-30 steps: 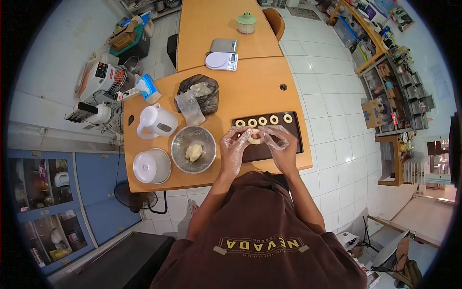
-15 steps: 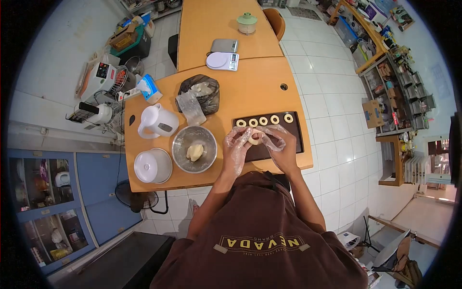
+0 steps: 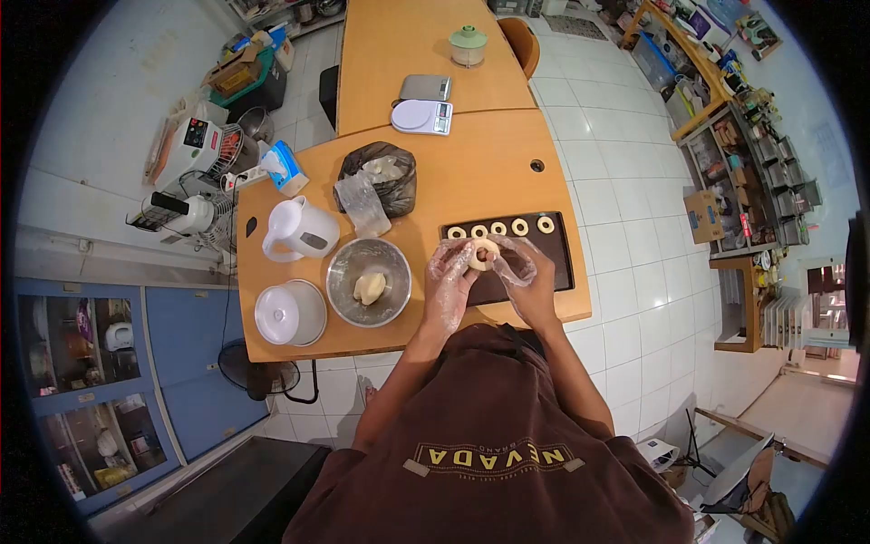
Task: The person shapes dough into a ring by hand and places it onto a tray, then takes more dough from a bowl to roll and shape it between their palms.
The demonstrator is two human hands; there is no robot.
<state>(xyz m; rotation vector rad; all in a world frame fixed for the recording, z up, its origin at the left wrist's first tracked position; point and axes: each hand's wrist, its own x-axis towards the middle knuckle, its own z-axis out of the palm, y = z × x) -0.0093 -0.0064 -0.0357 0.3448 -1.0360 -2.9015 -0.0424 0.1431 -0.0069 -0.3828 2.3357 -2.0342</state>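
Note:
Between both hands I hold a pale ring of dough, its hole facing me. My left hand, in a clear floury glove, grips the ring's left side. On the right side, my gloved right hand pinches it with thumb and fingers. Below and beyond the hands lies a dark baking tray, with a row of several dough rings along its far edge. To the left, a steel bowl contains a lump of dough.
Left of the bowl stand a white pitcher and a lidded white tub. A black plastic bag with a clear bag lies behind the bowl. Farther back are a kitchen scale and a green-lidded chopper.
The dough ring has been tilted up between my fingers, so its round face and hole show more plainly. Both hands stay in nearly the same place over the tray.

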